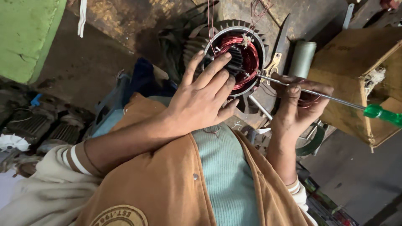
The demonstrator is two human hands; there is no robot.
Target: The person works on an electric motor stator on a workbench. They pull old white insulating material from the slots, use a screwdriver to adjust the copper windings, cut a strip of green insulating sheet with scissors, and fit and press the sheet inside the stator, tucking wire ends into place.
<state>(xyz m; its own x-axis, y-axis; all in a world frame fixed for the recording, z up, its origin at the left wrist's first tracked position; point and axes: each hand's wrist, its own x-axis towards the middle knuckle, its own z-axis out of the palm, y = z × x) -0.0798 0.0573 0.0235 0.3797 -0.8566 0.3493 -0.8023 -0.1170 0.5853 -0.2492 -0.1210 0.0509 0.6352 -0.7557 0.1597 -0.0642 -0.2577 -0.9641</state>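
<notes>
Two hands work on a round motor with red wire inside.

The left hand (205, 98) lies flat on the front of the motor (234, 56), fingers spread and pressing on the red wire coils (251, 58), not closed around anything. The right hand (297, 104) is wrapped tight around a screwdriver (335, 99) with a green handle, and its metal tip pokes into the edge of the motor. The motor sits in front of the person, just past their brown jacket (167, 175). Scissors (276, 54) and a gray can (302, 58) lie just beside the motor. A wooden box (356, 71) stands near the right hand.
</notes>
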